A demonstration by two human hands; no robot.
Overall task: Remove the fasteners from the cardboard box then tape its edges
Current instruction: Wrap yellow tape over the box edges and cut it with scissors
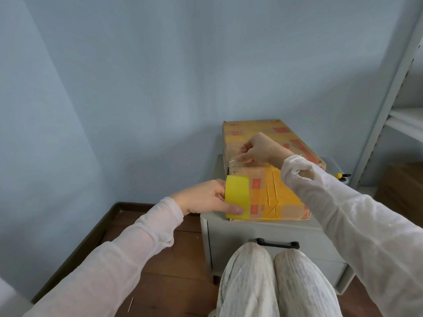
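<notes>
A long cardboard box [278,197] with orange and red print lies on a pale grey cabinet [270,234]. My left hand [203,199] grips a yellow roll of tape [237,196] at the box's near left corner, thumb across the roll's face. My right hand [261,148] is above the box's left top edge, fingers curled, pinching the free end of a clear tape strip [235,164] drawn up from the roll.
The cabinet has a black drawer handle [277,243] facing my knees. A yellow-and-black tool [342,176] lies on the cabinet behind the box at right. White metal shelving [389,99] stands at right. Blue wall behind, wooden floor at left.
</notes>
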